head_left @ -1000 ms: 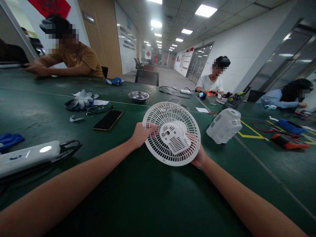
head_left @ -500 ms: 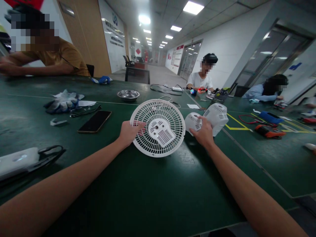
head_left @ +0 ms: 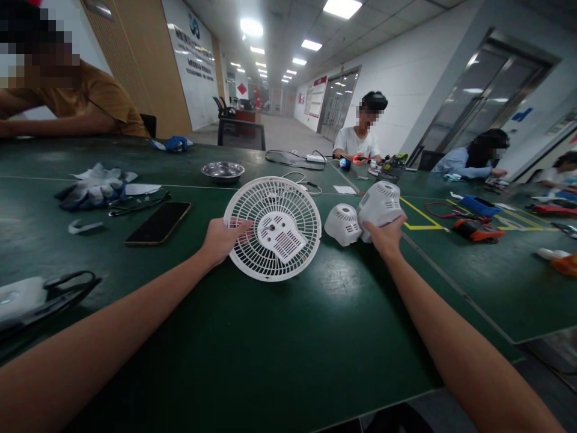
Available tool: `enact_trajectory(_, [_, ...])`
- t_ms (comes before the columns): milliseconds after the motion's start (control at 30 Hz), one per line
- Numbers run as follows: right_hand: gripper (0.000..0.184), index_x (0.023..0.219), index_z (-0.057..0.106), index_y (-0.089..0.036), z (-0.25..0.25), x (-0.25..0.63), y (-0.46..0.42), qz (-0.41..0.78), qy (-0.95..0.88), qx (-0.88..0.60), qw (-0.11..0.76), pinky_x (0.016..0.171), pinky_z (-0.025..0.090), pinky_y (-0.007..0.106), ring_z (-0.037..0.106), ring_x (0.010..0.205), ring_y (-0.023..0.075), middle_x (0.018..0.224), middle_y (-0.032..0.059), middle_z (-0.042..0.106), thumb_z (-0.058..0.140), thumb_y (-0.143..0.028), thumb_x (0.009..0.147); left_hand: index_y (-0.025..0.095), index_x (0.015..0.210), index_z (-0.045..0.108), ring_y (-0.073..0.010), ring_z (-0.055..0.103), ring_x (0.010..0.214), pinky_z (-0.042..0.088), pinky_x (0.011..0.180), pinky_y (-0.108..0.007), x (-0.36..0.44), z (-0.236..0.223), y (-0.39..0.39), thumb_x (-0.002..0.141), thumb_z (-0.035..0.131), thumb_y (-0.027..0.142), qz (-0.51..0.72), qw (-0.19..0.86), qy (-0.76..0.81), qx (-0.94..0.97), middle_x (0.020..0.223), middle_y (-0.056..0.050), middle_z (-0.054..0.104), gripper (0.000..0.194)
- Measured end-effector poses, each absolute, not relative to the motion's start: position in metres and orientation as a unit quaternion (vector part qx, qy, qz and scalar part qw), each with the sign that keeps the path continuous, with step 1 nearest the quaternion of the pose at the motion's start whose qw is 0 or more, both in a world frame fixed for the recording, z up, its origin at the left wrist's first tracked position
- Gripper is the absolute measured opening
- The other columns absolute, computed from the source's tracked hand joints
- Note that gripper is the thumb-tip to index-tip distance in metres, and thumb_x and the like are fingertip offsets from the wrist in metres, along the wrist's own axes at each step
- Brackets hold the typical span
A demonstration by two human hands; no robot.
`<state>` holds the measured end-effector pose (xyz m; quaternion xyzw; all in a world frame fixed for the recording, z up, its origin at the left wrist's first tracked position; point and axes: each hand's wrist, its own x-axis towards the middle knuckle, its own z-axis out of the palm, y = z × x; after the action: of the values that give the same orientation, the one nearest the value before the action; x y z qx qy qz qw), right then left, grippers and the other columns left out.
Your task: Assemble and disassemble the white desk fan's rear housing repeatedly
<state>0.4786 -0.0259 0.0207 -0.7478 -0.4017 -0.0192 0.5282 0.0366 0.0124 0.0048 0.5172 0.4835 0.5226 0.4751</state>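
In the head view, the left hand (head_left: pixel 220 240) grips the rim of a fan grille (head_left: pixel 283 236) over the bench (head_left: pixel 270 343); the right hand (head_left: pixel 385 236), partly hidden, grasps a white casing (head_left: pixel 379 201) beside a smaller cover (head_left: pixel 342 225). The metal bowl (head_left: pixel 223 172) shows its inside indistinctly; the left edge crops a white device (head_left: pixel 20 297).

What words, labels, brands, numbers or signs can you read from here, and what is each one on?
Nothing reads with certainty.
Wall sign, left: several lines, too blurred to read.
Notice boards, right wall: too small to read.
Blue mark, right wall: may be a letter; cannot tell.
Red diamond: any writing is too small to read.
White fan grille, larger white housing, smaller white housing: no text visible.
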Motion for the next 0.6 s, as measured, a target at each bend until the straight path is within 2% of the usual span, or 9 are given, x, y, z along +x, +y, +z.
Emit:
enact_trajectory(67, [0.100,0.137,0.041,-0.019,0.013,0.478,-0.021,0.004,-0.395,-0.764,0.510,0.104,0.048,0.056,0.063,0.119,0.0408,0.131,0.0210,0.064,0.086,-0.046,0.052,0.014,0.090,0.076,-0.0223,0.074,0.068,0.063,0.062,-0.035,0.037,0.005,0.013,0.079,0.082,0.024,0.523,0.476,0.488,0.512,0.080,-0.008,0.077,0.016])
enact_trajectory(167, [0.091,0.129,0.046,-0.018,0.017,0.475,-0.019,-0.037,-0.373,-0.762,0.527,0.104,0.049,0.055,0.065,0.119,0.0411,0.128,0.0214,0.066,0.087,-0.048,0.053,0.013,0.091,0.076,-0.0218,0.074,0.067,0.063,0.062,-0.035,0.037,0.005,0.014,0.079,0.082,0.024,0.520,0.478,0.489,0.512,0.079,-0.008,0.077,0.017])
enact_trajectory(367, [0.089,0.136,0.038,-0.017,0.044,0.452,-0.023,-0.116,-0.420,-0.652,0.621,0.094,0.055,0.047,0.070,0.109,0.0325,0.127,0.0188,0.067,0.080,-0.051,0.066,0.012,0.090,0.075,-0.0225,0.074,0.068,0.063,0.063,-0.035,0.038,0.004,0.013,0.078,0.085,0.029,0.527,0.464,0.476,0.529,0.080,-0.008,0.077,0.023])
enact_trajectory(467, [0.089,0.136,0.039,-0.019,0.044,0.430,-0.025,-0.088,-0.467,-0.659,0.583,0.090,0.056,0.048,0.072,0.103,0.0336,0.120,0.0162,0.071,0.081,-0.052,0.065,0.011,0.089,0.074,-0.0221,0.074,0.067,0.062,0.062,-0.035,0.040,0.005,0.012,0.079,0.083,0.028,0.531,0.462,0.481,0.522,0.078,-0.009,0.077,0.021])
enact_trajectory(600, [0.085,0.132,0.047,-0.020,0.035,0.415,-0.026,-0.027,-0.509,-0.692,0.511,0.093,0.055,0.054,0.072,0.102,0.0370,0.115,0.0161,0.074,0.084,-0.053,0.062,0.011,0.088,0.074,-0.0212,0.073,0.066,0.062,0.062,-0.034,0.041,0.007,0.011,0.079,0.082,0.025,0.531,0.463,0.486,0.518,0.078,-0.009,0.076,0.019])
